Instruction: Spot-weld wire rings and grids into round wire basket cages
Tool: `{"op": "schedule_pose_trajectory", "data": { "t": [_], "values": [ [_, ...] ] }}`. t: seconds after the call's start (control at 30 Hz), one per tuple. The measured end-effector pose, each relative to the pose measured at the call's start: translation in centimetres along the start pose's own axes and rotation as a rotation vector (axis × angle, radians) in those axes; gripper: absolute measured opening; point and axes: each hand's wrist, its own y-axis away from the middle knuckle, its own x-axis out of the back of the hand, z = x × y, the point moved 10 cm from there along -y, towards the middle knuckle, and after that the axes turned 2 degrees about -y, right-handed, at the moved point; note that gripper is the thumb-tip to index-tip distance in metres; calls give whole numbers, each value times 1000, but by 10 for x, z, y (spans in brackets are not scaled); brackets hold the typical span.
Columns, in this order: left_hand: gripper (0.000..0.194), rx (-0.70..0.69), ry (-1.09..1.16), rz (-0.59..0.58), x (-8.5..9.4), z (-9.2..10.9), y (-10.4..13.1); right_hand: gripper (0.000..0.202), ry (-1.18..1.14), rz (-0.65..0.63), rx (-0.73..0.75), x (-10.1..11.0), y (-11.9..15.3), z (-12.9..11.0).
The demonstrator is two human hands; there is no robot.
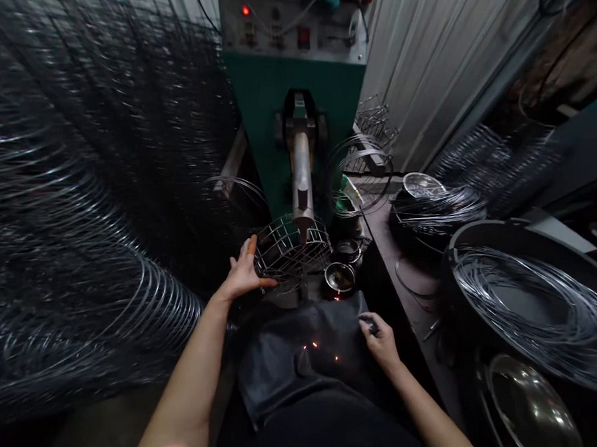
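Note:
My left hand [242,274] has orange covers on its thumb and a finger. It grips the left side of a round wire basket [284,251], thumb on the near edge and fingers on the far edge. The basket sits tilted under the metal arm [303,176] of a green machine [256,92], around its lower end. My right hand [380,339] is closed beside the right edge of a dark apron [280,351] on my lap. Something dark shows between its fingers, and I cannot make out what. Glowing sparks [315,345] show over the apron.
Stacked wire rings and mesh [146,278] fill the left side. On the right stand a large dark pan [454,242] of loose wire rings [523,305], another ring pile [438,209] and a shiny metal bowl [533,404]. A small round metal cup [340,277] sits below the machine arm.

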Motion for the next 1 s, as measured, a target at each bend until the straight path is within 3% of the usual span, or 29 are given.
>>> {"op": "schedule_pose_trajectory", "data": {
  "t": [0.13, 0.27, 0.33, 0.4, 0.5, 0.57, 0.67, 0.83, 1.0],
  "values": [
    [121, 17, 114, 184, -1, -14, 5, 13, 246, -148, 123, -14, 9, 12],
    [107, 10, 257, 354, 5, -13, 12, 21, 298, -165, 55, -13, 0, 17],
    [99, 9, 285, 394, 9, -10, 22, 24, 285, -243, 39, -18, -5, 3],
    [95, 2, 260, 424, 14, -4, 38, 23, 252, -367, 77, -30, -6, -28],
    [97, -50, 143, 411, 21, 18, 62, 23, 228, -548, 162, -53, -5, -89],
    [98, -104, 57, 343, 19, 41, 74, 24, 278, -633, 224, -69, -8, -128],
    [96, -180, -64, 214, 12, 79, 85, 26, 498, -679, 288, -91, -19, -163],
    [84, -281, -186, 176, 9, 127, 91, 23, 850, -566, 343, -111, -34, -172],
    [71, -338, -233, 171, 9, 142, 90, 34, 956, -495, 438, -115, -25, -165]
  ]
}}
